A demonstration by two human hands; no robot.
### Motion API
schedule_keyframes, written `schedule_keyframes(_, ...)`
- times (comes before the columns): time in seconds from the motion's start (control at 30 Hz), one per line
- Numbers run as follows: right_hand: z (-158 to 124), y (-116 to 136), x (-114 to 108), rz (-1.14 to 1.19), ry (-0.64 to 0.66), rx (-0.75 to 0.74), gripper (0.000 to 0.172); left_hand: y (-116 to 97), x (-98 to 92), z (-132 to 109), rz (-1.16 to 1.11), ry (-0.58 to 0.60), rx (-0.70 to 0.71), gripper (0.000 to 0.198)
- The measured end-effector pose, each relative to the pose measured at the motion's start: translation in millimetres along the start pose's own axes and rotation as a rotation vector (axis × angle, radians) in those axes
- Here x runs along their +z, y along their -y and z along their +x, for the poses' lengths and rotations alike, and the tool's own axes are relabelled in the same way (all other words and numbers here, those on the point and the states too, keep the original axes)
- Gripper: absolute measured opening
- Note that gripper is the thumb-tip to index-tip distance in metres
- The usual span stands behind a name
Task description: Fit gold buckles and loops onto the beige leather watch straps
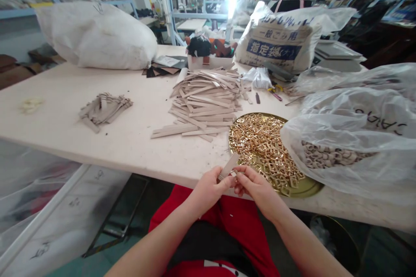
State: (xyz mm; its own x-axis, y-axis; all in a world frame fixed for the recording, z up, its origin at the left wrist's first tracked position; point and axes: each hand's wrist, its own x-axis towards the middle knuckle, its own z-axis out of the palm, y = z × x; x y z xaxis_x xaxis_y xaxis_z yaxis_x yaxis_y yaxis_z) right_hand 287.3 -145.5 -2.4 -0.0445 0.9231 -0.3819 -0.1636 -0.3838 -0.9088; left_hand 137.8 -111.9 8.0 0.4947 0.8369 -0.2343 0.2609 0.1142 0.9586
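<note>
Red clothing (256, 233) sits below left fingers (226, 183) gripping a beige strip (229, 165), right fingers (246, 177) a metal buckle (234, 173).

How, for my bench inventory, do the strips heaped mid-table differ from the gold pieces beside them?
The heaped strips are greyish beige; the gold pieces shine. The strips are long and flat; the gold pieces are small open frames. The strips lie directly on the table; the gold pieces sit in a round tray. Both are heaped.
</note>
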Motion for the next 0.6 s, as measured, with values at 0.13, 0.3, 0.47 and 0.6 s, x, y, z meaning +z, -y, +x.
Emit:
schedule_keyframes(0.13,-1.4,-9.8,0.0,-0.198,0.035,-0.097,0.030,-2.5,0.3,0.9,0.196,0.026,0.004,0.022)
schedule_keyframes(0.3,-4.8,-10.2,3.0,-0.203,0.032,-0.201,0.018,-10.5,6.4,2.8,0.488,0.070,0.125,0.014)
schedule_keyframes(0.47,-5.9,-8.8,5.7,0.369,0.036,0.065,0.027,-14.3,-2.1,-2.6,0.500,-0.016,0.087,0.026)
schedule_keyframes(0.6,1.8,-11.4,2.8,0.549,-0.165,0.041,0.026,-5.8,-7.6,-12.8,0.470,-0.025,0.025,0.026)
